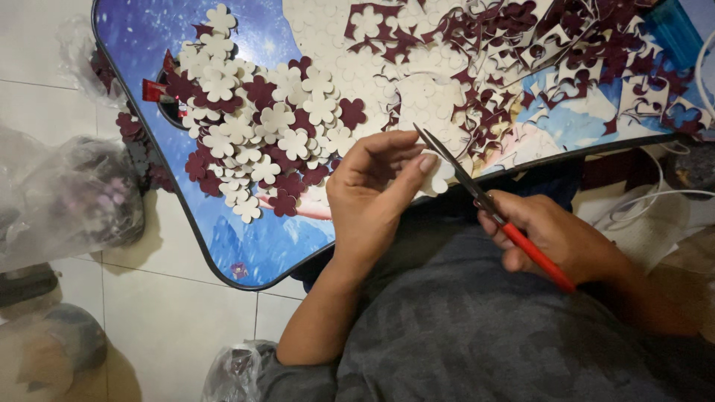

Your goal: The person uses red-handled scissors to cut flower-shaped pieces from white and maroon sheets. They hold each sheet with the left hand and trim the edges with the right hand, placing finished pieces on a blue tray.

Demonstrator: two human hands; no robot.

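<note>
Hands [380, 190] on white flower cutout [438, 179]

— What's underfoot?
— A floor [171, 327] of pale square tiles with thin grout lines.
— Furniture?
— 1 low table [253, 246], blue printed top, dark rounded rim, lit evenly from above.

The left hand [372, 190] is raised with its wrist bent, its fingers [387, 149] curled inward and the thumb pressed up against their tips in a pinch. The right hand [555, 238] lies lower, fingers folded closed in a grip, forearm angled back.
</note>
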